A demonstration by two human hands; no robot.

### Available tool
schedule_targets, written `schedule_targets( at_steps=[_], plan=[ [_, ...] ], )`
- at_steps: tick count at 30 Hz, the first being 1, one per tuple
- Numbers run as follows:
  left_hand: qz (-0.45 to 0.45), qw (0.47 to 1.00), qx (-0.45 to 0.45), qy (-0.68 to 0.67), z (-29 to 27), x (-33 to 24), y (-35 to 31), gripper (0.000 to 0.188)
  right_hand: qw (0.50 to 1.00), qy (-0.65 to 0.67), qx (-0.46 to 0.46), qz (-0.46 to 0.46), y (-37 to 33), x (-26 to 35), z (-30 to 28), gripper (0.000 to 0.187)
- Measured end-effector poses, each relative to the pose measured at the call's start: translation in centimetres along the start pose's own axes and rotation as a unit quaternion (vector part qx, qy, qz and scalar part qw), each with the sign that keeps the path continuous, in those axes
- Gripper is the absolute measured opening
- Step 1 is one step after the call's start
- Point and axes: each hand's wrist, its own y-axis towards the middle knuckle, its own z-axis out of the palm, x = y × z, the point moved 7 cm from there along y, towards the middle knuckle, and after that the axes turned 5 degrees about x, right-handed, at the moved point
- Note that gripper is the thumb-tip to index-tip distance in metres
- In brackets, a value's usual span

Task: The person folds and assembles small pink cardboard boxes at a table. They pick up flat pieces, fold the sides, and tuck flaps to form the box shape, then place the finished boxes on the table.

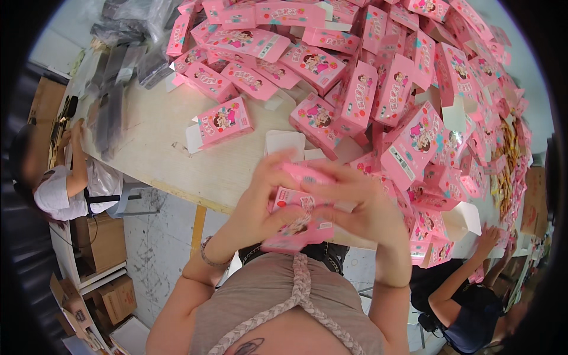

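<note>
Just in front of my body, over the near table edge, I hold a small pink printed carton [291,200] between both hands. My left hand [264,192] grips its left side, with the thumb across the lower front. From the right, my right hand [358,204] has its fingers over the upper part and its thumb against the front. Motion blurs the fingers and the carton's upper end, so I cannot tell whether its flaps are closed. Beyond my hands, a big heap of similar pink cartons [358,100] covers the table, several with white-lined flaps sticking out.
A single pink carton [226,123] lies apart on the pale tabletop [155,142]. Clear plastic pieces [111,112] are at the far left. One person [59,189] sits at the left; another [467,305] works at the right. Brown cardboard boxes [115,299] fill shelves lower left.
</note>
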Motion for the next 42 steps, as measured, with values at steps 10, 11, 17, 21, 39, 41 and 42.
schedule_targets(
  at_steps=[10,11,17,21,39,41,42],
  plan=[
    [-0.089,0.969,-0.229,0.005,-4.6,4.7,-1.5,0.053,0.929,-0.283,-0.071,0.227,-2.0,-7.6,4.7,0.08],
    [-0.131,0.969,-0.21,-0.005,-3.7,5.2,-1.8,0.051,0.922,-0.284,-0.074,0.254,-2.7,-9.0,5.6,0.084],
    [-0.147,0.956,-0.247,-0.061,-1.5,6.3,-1.2,0.044,0.975,-0.155,-0.105,0.119,-2.5,-3.9,3.6,0.064],
    [-0.161,0.912,-0.151,-0.345,-0.8,4.6,1.8,0.046,0.983,-0.145,-0.105,-0.051,-2.0,0.1,3.0,0.056],
    [-0.053,0.998,0.024,-0.04,1.4,-1.1,1.8,0.052,0.951,0.143,-0.255,-0.104,-0.2,-2.4,0.8,0.028],
    [-0.157,0.978,0.041,-0.128,1.3,-0.6,1.5,0.05,0.916,0.253,-0.297,-0.094,0.0,-2.0,0.3,0.017],
    [-0.143,0.981,0.032,-0.129,1.1,-0.8,1.6,0.051,0.911,0.289,-0.284,-0.078,0.1,-2.2,0.5,0.014]
  ],
)
